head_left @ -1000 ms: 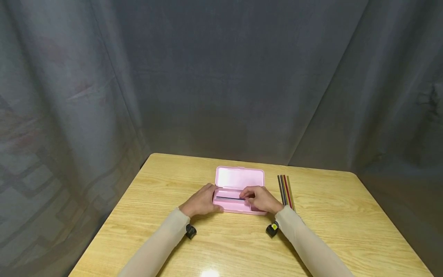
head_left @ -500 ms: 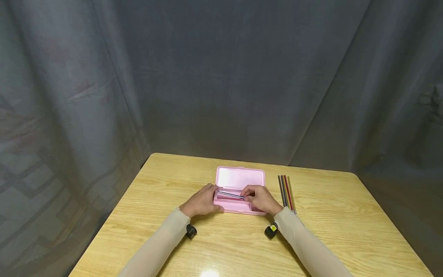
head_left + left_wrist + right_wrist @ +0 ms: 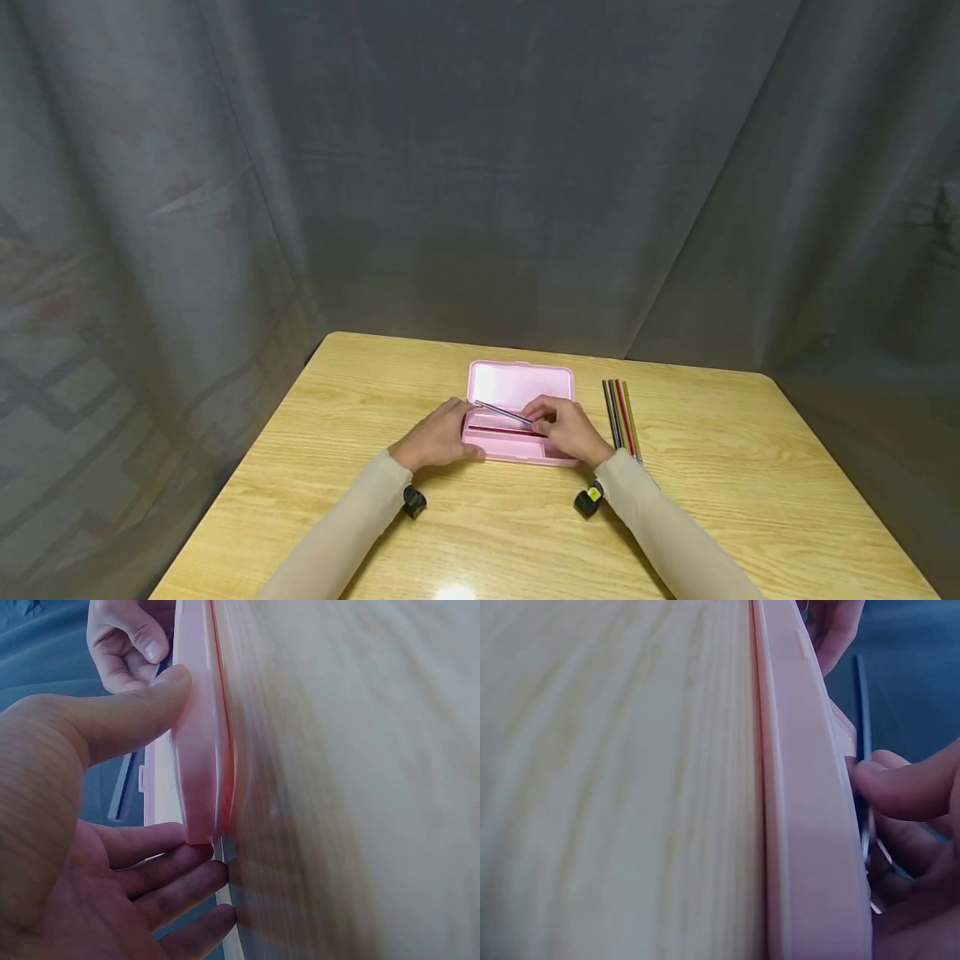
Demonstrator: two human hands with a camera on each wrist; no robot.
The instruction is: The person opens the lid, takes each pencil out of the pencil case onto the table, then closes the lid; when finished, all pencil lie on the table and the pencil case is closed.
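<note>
A pink pencil case (image 3: 506,450) lies on the table with its lid (image 3: 520,383) raised at the back. My left hand (image 3: 435,433) grips its left end; in the left wrist view the thumb lies on the front wall (image 3: 199,750) and the fingers touch the end. My right hand (image 3: 566,429) pinches a dark pencil (image 3: 501,411) near its right end. The pencil is tilted above the case, its left end higher, and the right wrist view shows that pencil (image 3: 861,697) between thumb and fingers. Inside the case lies a red pencil (image 3: 498,430).
Several pencils (image 3: 619,412), dark, red and gold, lie side by side to the right of the case, partly behind the right forearm. Grey curtains (image 3: 480,208) hang behind and beside the wooden table (image 3: 495,533).
The dark pencil has risen out of the case in my right hand, its left end tilting up and away. The red pencil in the case has come into sight. My left hand stays put.
</note>
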